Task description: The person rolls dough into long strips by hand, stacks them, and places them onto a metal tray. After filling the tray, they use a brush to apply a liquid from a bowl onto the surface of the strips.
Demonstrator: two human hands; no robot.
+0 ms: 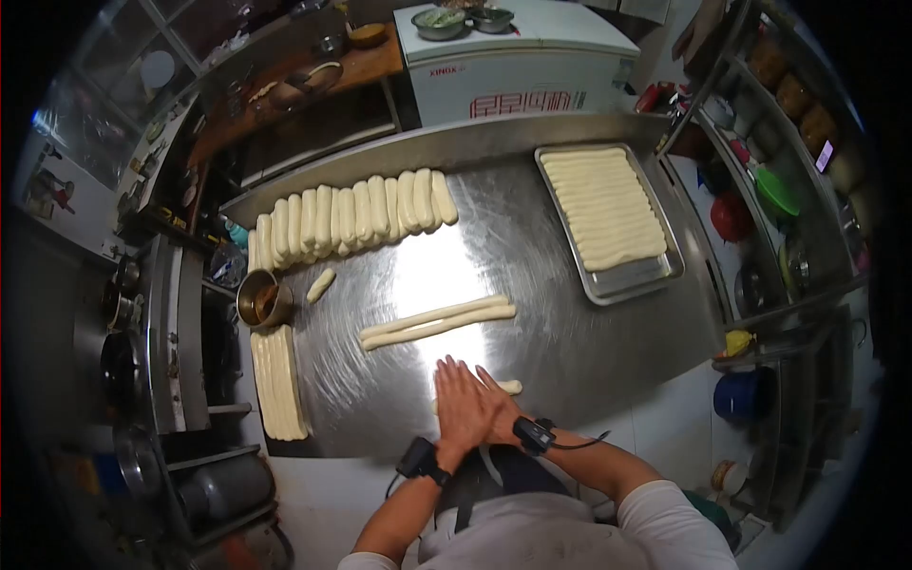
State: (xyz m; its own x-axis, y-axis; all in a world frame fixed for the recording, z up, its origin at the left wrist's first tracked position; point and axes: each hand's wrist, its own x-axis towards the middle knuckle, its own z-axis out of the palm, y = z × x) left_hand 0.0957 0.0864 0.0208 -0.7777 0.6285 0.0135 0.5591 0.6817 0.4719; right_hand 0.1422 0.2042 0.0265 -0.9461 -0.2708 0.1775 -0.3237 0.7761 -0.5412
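Observation:
My left hand [462, 407] lies flat on a short rope of dough [514, 388], its fingers stretched out and pointing away from me. Close against it, my right hand [500, 410] is also flat with straight fingers, partly hidden behind the left. The dough's right end sticks out beyond my hands, and they cover most of the rest. Just ahead of my fingertips, two long dough ropes [439, 321] lie side by side on the steel table [380, 408].
Thick dough rolls [351, 217] line the back left, near a small dough piece [321, 285] and a metal pot [264, 298]. Flat dough strips [279, 383] lie at the left edge. A steel tray [624, 287] of dough ropes stands at right. Behind is a white freezer [518, 71].

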